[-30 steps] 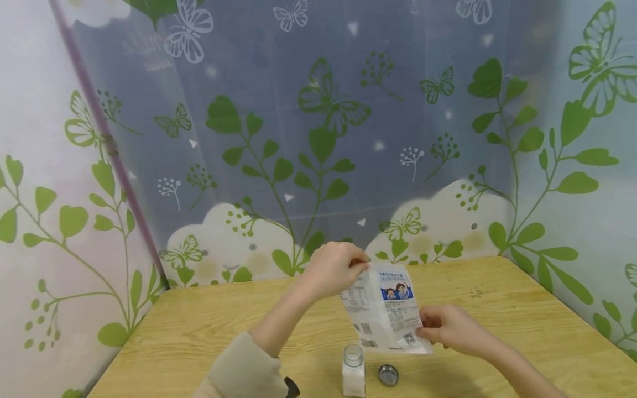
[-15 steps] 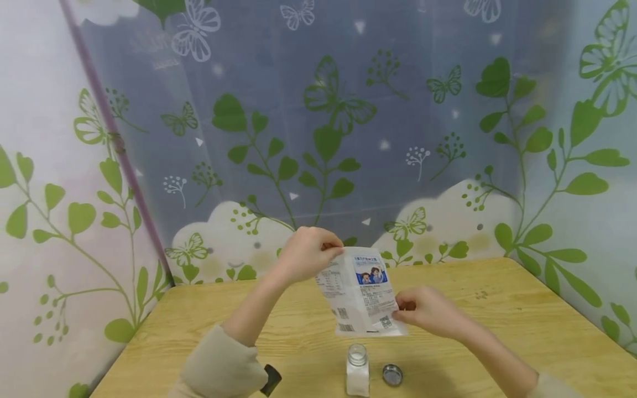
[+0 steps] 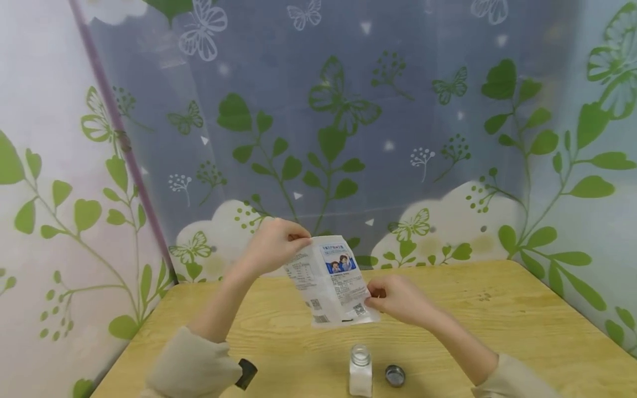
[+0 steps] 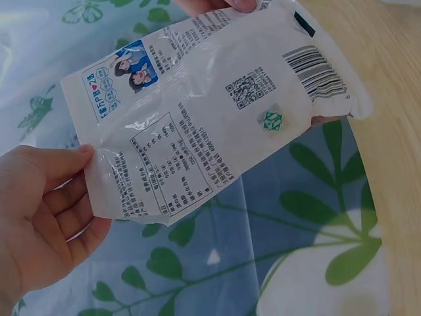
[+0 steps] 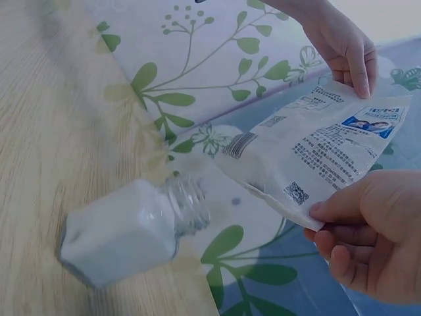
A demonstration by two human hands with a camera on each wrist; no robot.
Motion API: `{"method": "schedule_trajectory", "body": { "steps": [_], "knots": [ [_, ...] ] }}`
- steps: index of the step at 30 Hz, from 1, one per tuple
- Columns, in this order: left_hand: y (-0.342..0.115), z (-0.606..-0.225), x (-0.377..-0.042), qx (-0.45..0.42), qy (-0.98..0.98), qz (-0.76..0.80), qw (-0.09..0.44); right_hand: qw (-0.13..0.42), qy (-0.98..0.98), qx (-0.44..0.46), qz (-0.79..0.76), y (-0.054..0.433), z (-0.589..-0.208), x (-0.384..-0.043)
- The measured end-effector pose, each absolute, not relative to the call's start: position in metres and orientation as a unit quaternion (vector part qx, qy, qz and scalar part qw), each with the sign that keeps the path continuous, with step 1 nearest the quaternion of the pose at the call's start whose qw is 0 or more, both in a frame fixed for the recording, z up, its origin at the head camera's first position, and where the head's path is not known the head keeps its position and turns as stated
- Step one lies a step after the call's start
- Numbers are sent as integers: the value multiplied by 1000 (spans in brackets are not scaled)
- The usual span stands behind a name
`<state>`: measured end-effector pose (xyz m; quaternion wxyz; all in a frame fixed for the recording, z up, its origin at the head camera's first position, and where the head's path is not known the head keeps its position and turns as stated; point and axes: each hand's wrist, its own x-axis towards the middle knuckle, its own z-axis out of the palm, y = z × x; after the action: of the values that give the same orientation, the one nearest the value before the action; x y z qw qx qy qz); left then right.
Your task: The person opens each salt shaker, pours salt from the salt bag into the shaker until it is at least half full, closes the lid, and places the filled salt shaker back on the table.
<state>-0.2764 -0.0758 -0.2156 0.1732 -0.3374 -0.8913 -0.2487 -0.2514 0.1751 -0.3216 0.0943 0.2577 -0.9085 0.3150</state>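
Observation:
A white printed plastic pouch [image 3: 328, 282] with a blue picture and barcodes is held up above the table. My left hand [image 3: 276, 246] pinches its upper left corner between thumb and fingers. Lower down on the other side, my right hand [image 3: 400, 298] pinches the pouch near its bottom right corner. In the right wrist view the pouch [image 5: 316, 145] hangs tilted between both hands. Below it stands an uncapped square glass jar [image 3: 360, 376], upright and filled with white contents; its threaded neck shows in the right wrist view. Beside the jar lies a round grey metal lid [image 3: 395, 376].
The wooden table [image 3: 199, 309] reaches back to a patterned curtain [image 3: 269, 138] with leaves and butterflies. Similar curtains close off the left and right sides. A black band [image 3: 246, 374] shows by the left sleeve.
Both hands have carried the pouch to the left and slightly up, away from above the jar. The jar and lid stay on the table; the head view has shifted a little.

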Motion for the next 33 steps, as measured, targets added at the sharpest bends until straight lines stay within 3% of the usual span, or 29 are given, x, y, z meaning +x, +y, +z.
{"method": "schedule_trajectory", "body": {
  "steps": [7,14,19,33],
  "knots": [
    [-114,-212,-277,-309,-908,-228,170,105,-907,282,296,139,-311,-260],
    [-156,-216,-280,-271,-920,-223,175,27,-898,273,343,95,-303,-264],
    [-179,-213,-278,-248,-926,-198,203,5,-893,274,356,67,-298,-272],
    [-239,-214,-277,-178,-935,-184,244,-6,-883,281,377,-6,-298,-292]
  ]
}}
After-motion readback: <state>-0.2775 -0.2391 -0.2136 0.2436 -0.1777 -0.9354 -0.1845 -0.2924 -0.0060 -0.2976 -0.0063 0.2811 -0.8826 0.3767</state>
